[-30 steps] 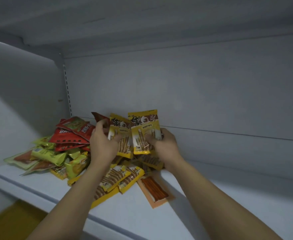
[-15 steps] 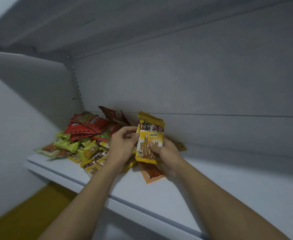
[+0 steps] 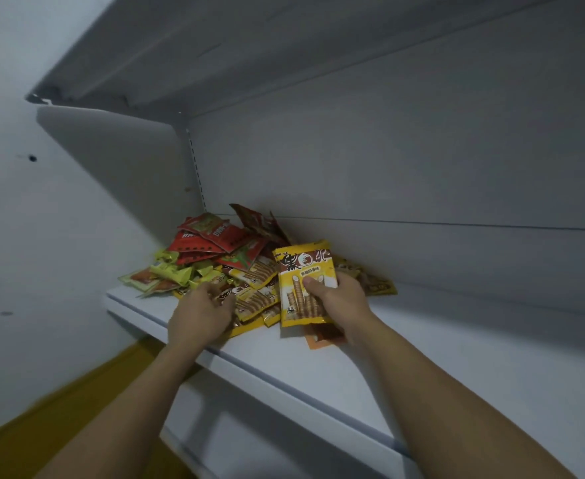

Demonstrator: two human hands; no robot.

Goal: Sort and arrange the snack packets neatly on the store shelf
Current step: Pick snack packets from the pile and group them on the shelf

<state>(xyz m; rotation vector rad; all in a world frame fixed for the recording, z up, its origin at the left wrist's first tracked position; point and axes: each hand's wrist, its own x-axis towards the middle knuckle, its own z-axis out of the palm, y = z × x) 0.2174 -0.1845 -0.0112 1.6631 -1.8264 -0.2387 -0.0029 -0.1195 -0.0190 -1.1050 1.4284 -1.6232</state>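
Your right hand [image 3: 339, 302] grasps a yellow wafer-roll packet [image 3: 304, 281] upright above the shelf [image 3: 370, 371], thumb across its front, just right of the mixed pile [image 3: 228, 267]. Your left hand [image 3: 199, 314] rests on yellow packets at the pile's near side; whether it pinches one, I cannot tell, because its fingertips are hidden.

The likely trouble is that the pile reaches close to the front lip, so a raking pull could sweep packets off. A one-handed grip may also let stacked packets fan and slip.

I can't see how many packets sit behind the held one. An orange packet [image 3: 320, 337] lies half covered beneath your right hand.
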